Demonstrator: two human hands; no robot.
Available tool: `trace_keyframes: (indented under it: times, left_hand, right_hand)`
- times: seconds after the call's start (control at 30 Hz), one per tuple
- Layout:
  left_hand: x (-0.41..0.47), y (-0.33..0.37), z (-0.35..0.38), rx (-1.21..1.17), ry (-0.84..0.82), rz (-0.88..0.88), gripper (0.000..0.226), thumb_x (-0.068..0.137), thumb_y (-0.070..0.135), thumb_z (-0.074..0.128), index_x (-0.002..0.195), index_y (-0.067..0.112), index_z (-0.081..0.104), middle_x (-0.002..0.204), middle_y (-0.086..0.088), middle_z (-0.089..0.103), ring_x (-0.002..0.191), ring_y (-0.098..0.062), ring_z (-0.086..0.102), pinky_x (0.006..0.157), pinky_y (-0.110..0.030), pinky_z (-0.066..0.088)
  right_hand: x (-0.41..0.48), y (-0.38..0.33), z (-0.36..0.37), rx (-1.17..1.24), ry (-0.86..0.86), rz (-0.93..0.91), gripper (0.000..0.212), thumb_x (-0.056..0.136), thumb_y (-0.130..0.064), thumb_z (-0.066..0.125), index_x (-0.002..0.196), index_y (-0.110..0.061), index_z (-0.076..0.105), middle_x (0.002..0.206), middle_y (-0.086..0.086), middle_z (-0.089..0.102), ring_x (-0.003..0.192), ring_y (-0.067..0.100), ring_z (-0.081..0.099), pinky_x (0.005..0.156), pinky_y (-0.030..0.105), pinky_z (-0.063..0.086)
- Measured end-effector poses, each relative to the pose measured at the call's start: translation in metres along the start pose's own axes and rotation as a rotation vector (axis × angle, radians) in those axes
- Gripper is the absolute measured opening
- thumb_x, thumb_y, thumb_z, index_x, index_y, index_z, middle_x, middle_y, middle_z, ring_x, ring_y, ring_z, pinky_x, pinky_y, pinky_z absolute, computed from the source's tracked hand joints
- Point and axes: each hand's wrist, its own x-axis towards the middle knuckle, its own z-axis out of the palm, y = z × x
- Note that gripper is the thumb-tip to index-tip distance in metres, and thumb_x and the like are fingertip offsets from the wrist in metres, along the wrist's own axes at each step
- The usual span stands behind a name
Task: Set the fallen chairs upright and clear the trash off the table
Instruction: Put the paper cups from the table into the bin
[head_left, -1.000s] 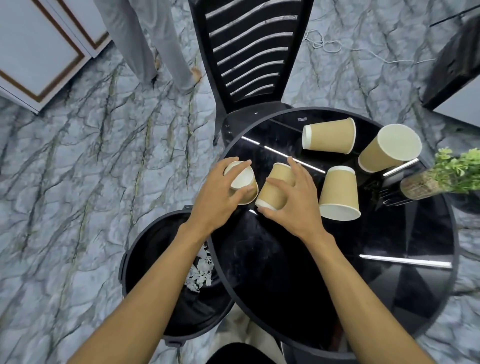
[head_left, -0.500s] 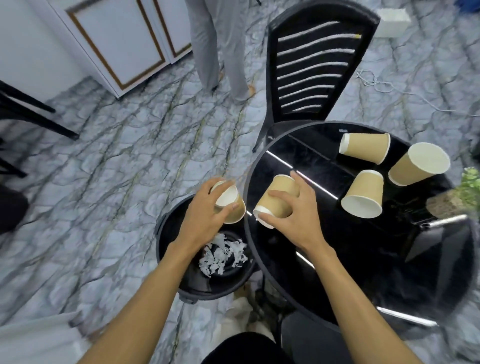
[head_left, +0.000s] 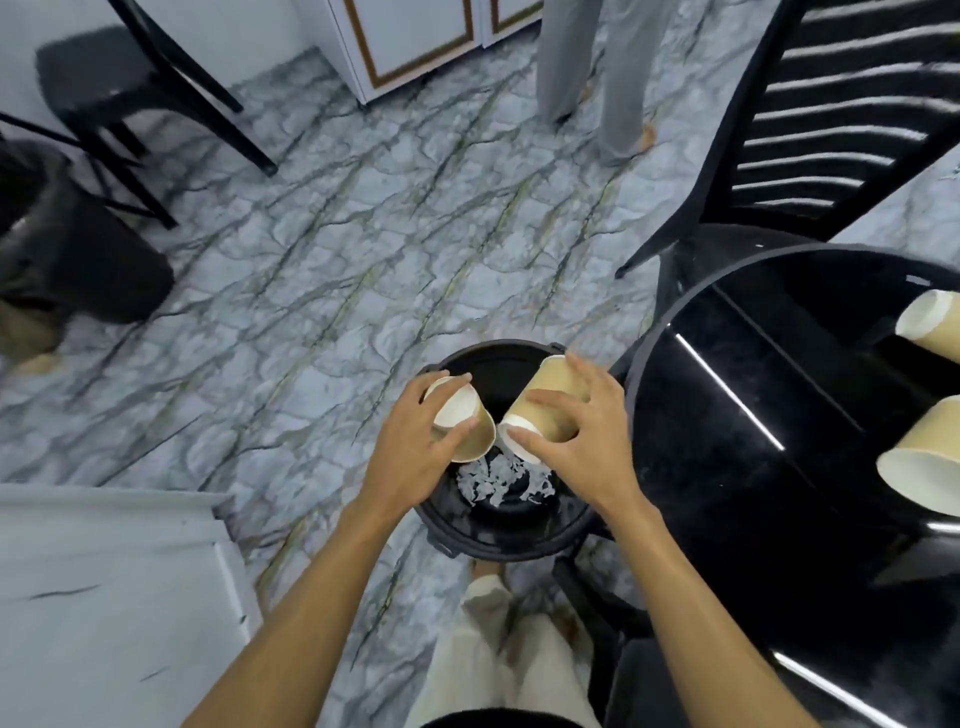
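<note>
Over the open black trash bin (head_left: 511, 540) I hold two tan paper cups. My left hand (head_left: 415, 452) grips one cup (head_left: 462, 423) with its white inside facing up towards me. My right hand (head_left: 576, 436) grips the other cup (head_left: 550, 400), tilted with its white rim down and to the left. Crumpled white paper (head_left: 498, 478) lies at the bottom of the bin. Two more tan cups (head_left: 930, 327) (head_left: 924, 462) rest on the round black glossy table (head_left: 779, 415) at the right edge.
A black slatted chair (head_left: 831, 130) stands upright behind the table. Another black chair (head_left: 104, 78) stands at the far left near a dark bag (head_left: 67, 249). A person's grey trouser legs (head_left: 592, 67) are at the top. A white panel (head_left: 104, 597) lies at the lower left.
Both hands have carried their cups leftward off the table edge to above the trash bin. The view has swung left, so the table has slid to the right.
</note>
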Motion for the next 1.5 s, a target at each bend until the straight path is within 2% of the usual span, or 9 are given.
trace_keyframes:
  times: [0.13,0.2,0.33,0.43,0.7,0.83,0.97,1.33,1.5]
  left_hand:
    - [0.021,-0.064,0.045,-0.047,-0.045,-0.088,0.051,0.091,0.054,0.053,0.14,0.041,0.047,0.146,0.01,0.042,0.128,0.007,0.038,0.1,-0.019,0.03]
    - [0.027,-0.099,0.077,-0.047,-0.189,-0.197,0.058,0.093,0.049,0.056,0.148,0.039,0.038,0.157,0.007,0.029,0.131,0.014,0.032,0.105,-0.022,0.029]
    - [0.021,-0.147,0.124,0.14,-0.521,-0.376,0.076,0.094,0.039,0.063,0.156,0.026,0.022,0.165,-0.003,0.011,0.151,-0.023,0.015,0.12,-0.04,0.023]
    - [0.012,-0.152,0.127,0.144,-0.548,-0.4,0.07,0.096,0.039,0.059,0.156,0.026,0.024,0.164,-0.003,0.017,0.15,-0.023,0.019,0.119,-0.04,0.026]
    - [0.019,-0.098,0.069,0.119,-0.467,-0.303,0.061,0.098,0.033,0.057,0.152,0.018,0.033,0.157,-0.003,0.032,0.143,-0.021,0.032,0.115,-0.034,0.029]
    - [0.036,-0.057,0.031,0.111,-0.401,-0.212,0.06,0.098,0.033,0.055,0.152,0.02,0.034,0.157,-0.002,0.033,0.143,-0.019,0.032,0.116,-0.033,0.028]
    - [0.056,-0.011,0.006,0.125,-0.363,-0.09,0.058,0.099,0.035,0.055,0.152,0.022,0.035,0.155,0.0,0.036,0.142,-0.018,0.034,0.114,-0.032,0.028]
    - [0.082,0.14,0.04,0.184,-0.461,0.392,0.049,0.097,0.038,0.056,0.144,0.025,0.046,0.145,0.002,0.049,0.132,-0.017,0.044,0.102,-0.027,0.033]
    - [0.07,0.199,0.09,0.153,-0.601,0.536,0.05,0.098,0.036,0.056,0.146,0.025,0.045,0.15,0.003,0.045,0.138,-0.016,0.04,0.114,-0.034,0.032]
  right_hand:
    - [0.017,0.052,0.068,-0.058,-0.016,0.043,0.048,0.07,-0.067,0.068,0.11,-0.04,0.071,0.158,-0.002,0.032,0.145,0.026,0.021,0.116,0.056,0.024]
    - [0.02,0.085,0.106,-0.146,-0.15,0.146,0.055,0.071,-0.067,0.07,0.119,-0.04,0.067,0.162,0.0,0.024,0.15,0.029,0.01,0.117,0.062,0.015]
    - [0.004,0.134,0.156,-0.247,-0.391,0.341,0.057,0.077,-0.05,0.076,0.13,-0.032,0.061,0.162,0.004,0.024,0.149,0.032,0.011,0.116,0.061,0.017]
    - [-0.006,0.142,0.16,-0.231,-0.42,0.389,0.049,0.08,-0.039,0.076,0.125,-0.025,0.065,0.154,0.007,0.038,0.143,0.028,0.028,0.114,0.046,0.029]
    - [0.009,0.08,0.118,-0.15,-0.43,0.341,0.034,0.086,-0.028,0.069,0.119,-0.017,0.067,0.134,0.004,0.057,0.127,0.023,0.048,0.106,0.036,0.038]
    - [0.025,0.034,0.084,-0.09,-0.33,0.275,0.036,0.09,-0.026,0.066,0.124,-0.016,0.066,0.14,0.006,0.053,0.133,0.022,0.045,0.111,0.028,0.032]
    - [0.033,-0.002,0.041,-0.065,-0.206,0.229,0.032,0.092,-0.029,0.064,0.123,-0.022,0.064,0.142,0.0,0.051,0.134,0.017,0.04,0.101,0.018,0.024]
    - [-0.038,0.0,-0.105,-0.074,0.292,0.307,0.026,0.092,-0.028,0.063,0.117,-0.026,0.066,0.133,-0.007,0.058,0.127,0.014,0.044,0.1,0.024,0.03]
    - [-0.095,0.032,-0.158,-0.174,0.588,0.407,0.028,0.09,-0.026,0.064,0.119,-0.023,0.067,0.131,-0.006,0.061,0.127,0.013,0.046,0.104,0.035,0.036]
